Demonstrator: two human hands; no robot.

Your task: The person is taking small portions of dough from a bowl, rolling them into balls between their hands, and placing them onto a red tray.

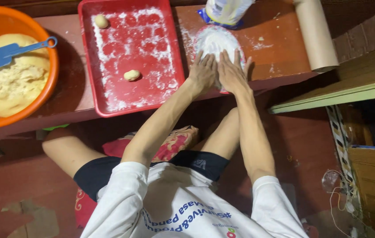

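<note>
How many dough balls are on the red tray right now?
2. One dough ball lies in the far left corner of the red tray; the other is nearer its middle. Another may be hidden under the hands.

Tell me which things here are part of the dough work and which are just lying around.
In use: left hand, right hand, floured patch, red tray, dough balls, orange bowl, blue scraper, flour bag.

Lying about: cardboard tube, cushion.

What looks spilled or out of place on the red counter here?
White flour is scattered on the counter around both hands, past the pile. The blue spatula lies on the dough inside the orange bowl. Nothing looks damaged.
</note>
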